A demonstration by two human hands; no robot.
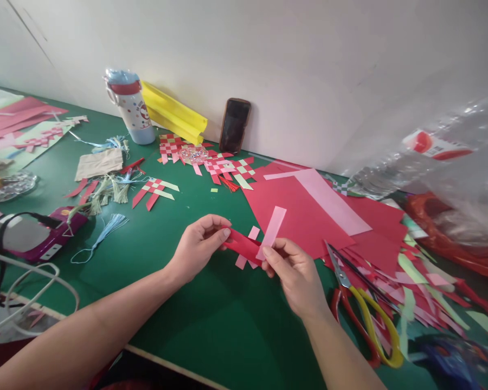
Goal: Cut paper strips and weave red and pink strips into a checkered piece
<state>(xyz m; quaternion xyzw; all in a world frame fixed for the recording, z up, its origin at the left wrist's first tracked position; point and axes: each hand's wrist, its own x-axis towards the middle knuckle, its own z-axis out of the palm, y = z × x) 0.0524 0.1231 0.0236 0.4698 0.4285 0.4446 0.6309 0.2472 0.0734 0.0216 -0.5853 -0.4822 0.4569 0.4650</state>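
Observation:
A red paper strip (245, 244) stretches between my two hands over the green table. My left hand (203, 241) pinches its left end between thumb and fingers. At the other end, my right hand (288, 265) grips the red strip together with a pink paper strip (274, 225), which slants upward across it. Smaller pink strips (241, 262) show beneath or behind the red one; whether they are attached to it I cannot tell. Right of my right hand lie scissors (360, 309) with red and yellow handles, their blades parted.
Red paper sheets (284, 206) and a heap of paper scraps (423, 292) cover the right side. Woven paper pieces (156, 190), tassels (101, 235), a bottle (130, 108) and a phone (235, 125) are farther back. A purple power strip (55, 238) with cables sits left.

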